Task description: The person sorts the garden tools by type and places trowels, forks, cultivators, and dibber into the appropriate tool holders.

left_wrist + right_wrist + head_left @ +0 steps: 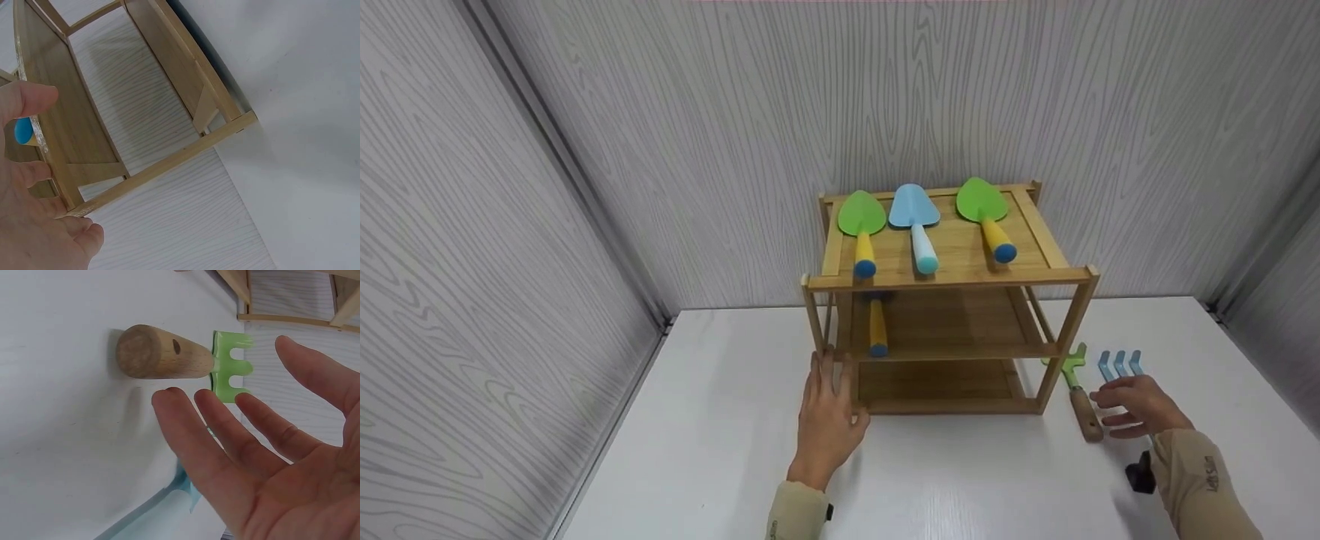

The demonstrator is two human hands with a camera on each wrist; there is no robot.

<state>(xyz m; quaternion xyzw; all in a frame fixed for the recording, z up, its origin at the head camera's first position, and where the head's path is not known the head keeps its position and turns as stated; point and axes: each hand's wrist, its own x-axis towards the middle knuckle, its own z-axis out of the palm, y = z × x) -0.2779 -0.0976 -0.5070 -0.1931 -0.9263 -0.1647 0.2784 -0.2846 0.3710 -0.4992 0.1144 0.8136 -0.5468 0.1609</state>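
My left hand (829,424) rests at the left front post of a three-tier wooden rack (960,282), fingers extended and thumb spread. In the left wrist view its fingers lie by the corner of a shelf edge (56,163). My right hand (1144,409) hovers with loosely bent fingers beside a green hand fork (1086,415) with a wooden handle, holding nothing. Partly hidden under that hand is a light blue hand rake (1120,363). In the right wrist view a gap separates the fingers from the wooden handle (169,354).
On the top shelf lie a green trowel (862,215), a light blue trowel (913,208) and another green trowel (982,201). A yellow handle (877,326) with a blue end sticks out on the middle shelf. Grey wood-grain walls (720,150) enclose the white table (720,420).
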